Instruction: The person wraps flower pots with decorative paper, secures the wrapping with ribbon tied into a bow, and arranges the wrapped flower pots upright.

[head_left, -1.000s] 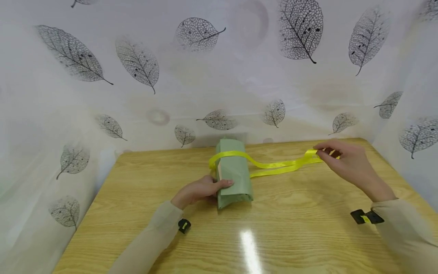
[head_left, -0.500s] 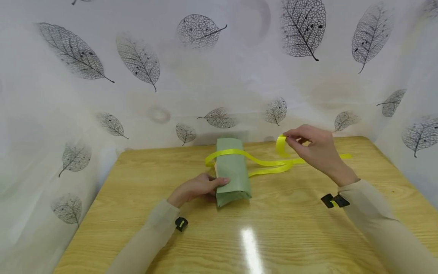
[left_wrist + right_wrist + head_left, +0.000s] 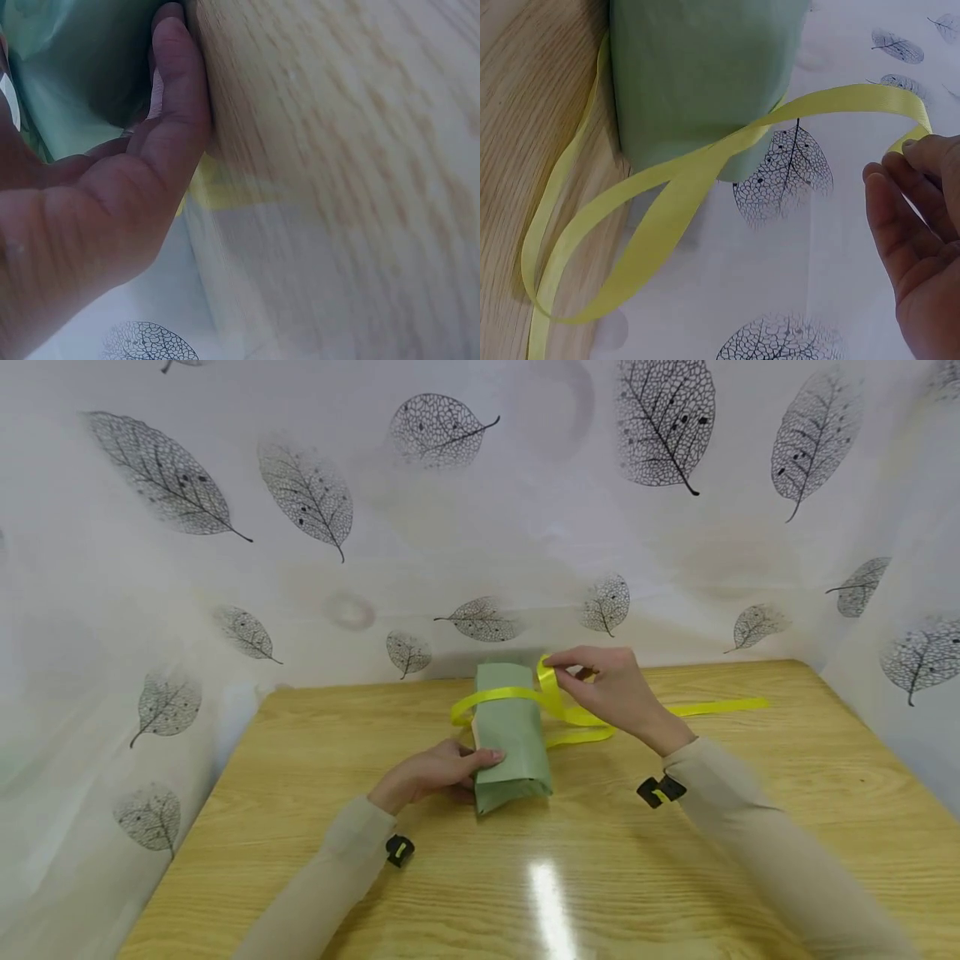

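Note:
A green paper-wrapped package (image 3: 512, 735) lies near the back of the table, its near end folded over. My left hand (image 3: 435, 774) grips its left side, thumb on top; in the left wrist view the fingers (image 3: 176, 82) reach under the green paper (image 3: 75, 67) by the wood. A yellow ribbon (image 3: 504, 693) crosses the package's upper part and loops out to both sides. Right of the package, my right hand (image 3: 611, 689) pinches one end between thumb and fingertips, raised above the table. The right wrist view shows the ribbon (image 3: 840, 99) arching from the package to these fingertips.
The other ribbon tail (image 3: 723, 706) stretches right across the wooden table (image 3: 405, 910). A white covering (image 3: 480, 527) printed with leaves rises behind the table and along both sides. Black wrist devices (image 3: 660, 791) sit at both cuffs.
My right hand has moved left from the far right, bringing the pinched ribbon end up beside the package. The other tail now lies on the table. My left hand keeps its grip.

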Motion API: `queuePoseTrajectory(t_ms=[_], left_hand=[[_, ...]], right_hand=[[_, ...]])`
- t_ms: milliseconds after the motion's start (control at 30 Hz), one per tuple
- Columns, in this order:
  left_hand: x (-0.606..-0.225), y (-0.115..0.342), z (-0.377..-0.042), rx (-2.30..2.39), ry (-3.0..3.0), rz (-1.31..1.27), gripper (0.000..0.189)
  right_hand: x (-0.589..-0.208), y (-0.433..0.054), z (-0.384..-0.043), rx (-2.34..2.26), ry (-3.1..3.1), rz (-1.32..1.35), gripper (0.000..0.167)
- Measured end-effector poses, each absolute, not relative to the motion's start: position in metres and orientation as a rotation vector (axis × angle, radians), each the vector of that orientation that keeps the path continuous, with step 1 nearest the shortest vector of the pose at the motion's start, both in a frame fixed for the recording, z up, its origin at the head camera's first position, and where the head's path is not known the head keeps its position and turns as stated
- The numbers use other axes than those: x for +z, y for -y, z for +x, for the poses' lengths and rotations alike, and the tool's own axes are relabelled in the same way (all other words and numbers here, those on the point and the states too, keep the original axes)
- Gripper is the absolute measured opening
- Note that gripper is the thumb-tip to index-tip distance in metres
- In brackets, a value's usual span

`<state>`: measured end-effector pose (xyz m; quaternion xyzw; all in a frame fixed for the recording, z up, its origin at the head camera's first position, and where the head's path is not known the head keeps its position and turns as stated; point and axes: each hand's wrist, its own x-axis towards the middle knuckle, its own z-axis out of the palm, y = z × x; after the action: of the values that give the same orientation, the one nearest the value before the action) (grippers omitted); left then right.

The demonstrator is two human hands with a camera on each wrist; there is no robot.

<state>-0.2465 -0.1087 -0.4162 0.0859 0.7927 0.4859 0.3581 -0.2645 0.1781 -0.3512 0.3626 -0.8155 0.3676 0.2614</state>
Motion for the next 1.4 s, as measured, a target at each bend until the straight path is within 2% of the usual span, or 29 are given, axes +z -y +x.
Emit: queuePoseTrajectory(t_ms=[367,600,667,933,1167,1400], left_hand=[[-0.416,0.110,-0.247,1.247,-2.025,0.251,0.057],[-0.417,0.110,-0.246,1.271,-2.016,0.278,0.052],[-0.417,0.109,-0.246,1.273,-2.019,0.284,0.052],[-0.417,0.109,-0.247,1.248,-2.031,0.277,0.055],[-0.416,0.110,-0.247,1.252,-2.041,0.272,0.055],[-0.422,0.110,-0.247,1.283,-2.015,0.278,0.056]], right_hand=[[-0.355,-0.133,-0.278,1.046,2.246,1.116,0.020],[-0.346,-0.115,-0.277,0.925,2.174,1.326,0.037],[-0.345,-0.120,-0.275,0.926,2.201,1.288,0.037],[-0.357,-0.156,-0.254,1.061,2.585,0.907,0.017],[-0.377,-0.151,-0.224,1.136,2.885,0.652,0.032],[-0.392,-0.138,-0.215,1.201,2.929,0.515,0.044]])
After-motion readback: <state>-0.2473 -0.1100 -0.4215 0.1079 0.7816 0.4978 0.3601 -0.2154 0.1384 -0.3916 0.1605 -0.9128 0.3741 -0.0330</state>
